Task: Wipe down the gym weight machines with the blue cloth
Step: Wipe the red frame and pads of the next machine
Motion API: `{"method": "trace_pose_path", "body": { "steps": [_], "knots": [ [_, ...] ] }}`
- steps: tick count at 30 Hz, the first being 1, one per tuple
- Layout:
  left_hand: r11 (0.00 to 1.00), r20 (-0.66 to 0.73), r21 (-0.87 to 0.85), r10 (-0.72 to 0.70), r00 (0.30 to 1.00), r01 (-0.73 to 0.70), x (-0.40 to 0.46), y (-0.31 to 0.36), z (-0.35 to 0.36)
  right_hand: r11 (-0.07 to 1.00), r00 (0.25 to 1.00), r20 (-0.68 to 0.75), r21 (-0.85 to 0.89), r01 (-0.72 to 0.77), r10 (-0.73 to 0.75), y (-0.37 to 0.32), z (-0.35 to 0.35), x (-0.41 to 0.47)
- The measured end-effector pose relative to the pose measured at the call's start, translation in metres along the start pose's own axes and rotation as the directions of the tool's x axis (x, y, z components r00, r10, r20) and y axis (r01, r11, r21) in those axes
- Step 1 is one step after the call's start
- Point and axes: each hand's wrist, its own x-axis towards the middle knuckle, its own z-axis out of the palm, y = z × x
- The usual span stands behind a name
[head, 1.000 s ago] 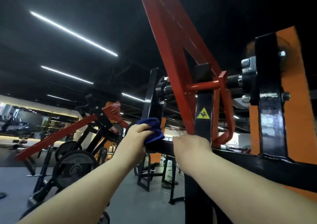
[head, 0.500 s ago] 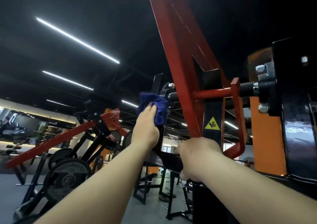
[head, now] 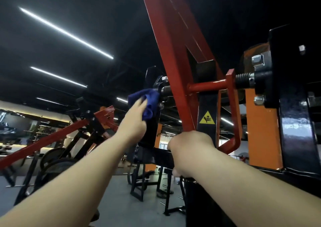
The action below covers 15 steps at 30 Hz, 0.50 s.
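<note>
A weight machine fills the centre and right: a red lever arm slants up from a black frame, with a red cross pin and black springs. My left hand presses the bunched blue cloth against the black upright plate just left of the arm, near the left spring. My right hand grips the black horizontal frame bar below the arm; its fingers are curled over the bar and hidden from me.
A yellow pinch-warning sticker sits on the black post behind my right hand. An orange pillar and a black bolted bracket stand at right. Another red plate-loaded machine with weight plates stands at left on grey floor.
My left hand has carried the blue cloth up the black plate, from the frame bar to beside the spring. My right hand has kept its grip on the bar.
</note>
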Motion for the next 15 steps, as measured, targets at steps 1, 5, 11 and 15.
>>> {"method": "trace_pose_path", "body": {
  "steps": [1, 5, 11, 15],
  "knots": [
    [1.0, 0.003, 0.022, 0.016, 1.0, -0.016, -0.024, -0.01, 0.004, 1.0, 1.0, 0.0, -0.003, -0.001, 0.001, 0.0, -0.001, -0.001],
    [1.0, -0.025, 0.028, -0.01, 1.0, 0.011, -0.081, -0.033, 0.001, 0.999, 1.0, -0.014, -0.023, -0.028, 0.028, -0.003, -0.001, 0.0],
    [0.885, 0.19, 0.303, 0.307, 0.933, -0.353, -0.075, -0.004, 0.007, 0.988, 0.99, -0.065, 0.096, -0.121, 0.128, -0.001, 0.005, 0.003],
    [0.853, 0.437, 0.392, 0.157, 0.886, -0.345, -0.054, 0.006, -0.003, 0.958, 0.97, -0.127, 0.231, -0.173, 0.206, -0.002, 0.014, -0.004]
  ]
}}
